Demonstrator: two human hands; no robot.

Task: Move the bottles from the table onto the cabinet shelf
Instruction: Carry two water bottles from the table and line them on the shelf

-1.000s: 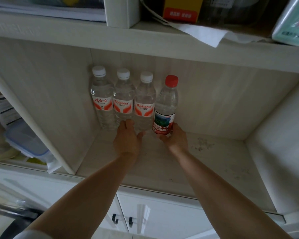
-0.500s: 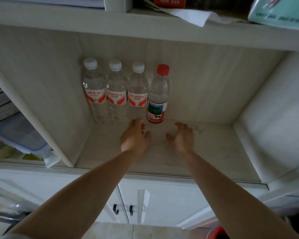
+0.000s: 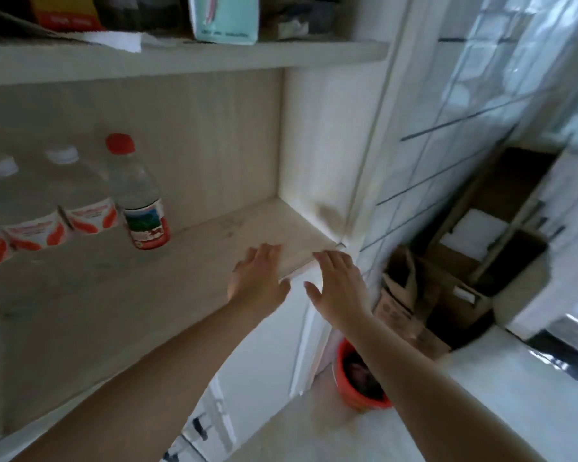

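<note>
Bottles occupy the left rear of the cabinet shelf (image 3: 214, 248), ending at the red-capped bottle (image 3: 141, 201). The shelf board from that bottle to the right side wall (image 3: 314, 145) is bare. The upper shelf (image 3: 181, 61) limits headroom above.

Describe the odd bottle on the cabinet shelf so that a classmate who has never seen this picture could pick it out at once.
Find the open cabinet shelf under the cluttered upper shelf. A row of clear bottles stands against its back wall at the left. The one you want, the red-capped bottle, is the rightmost, with a green and red label, while its neighbours have white caps and orange and white labels.
</note>
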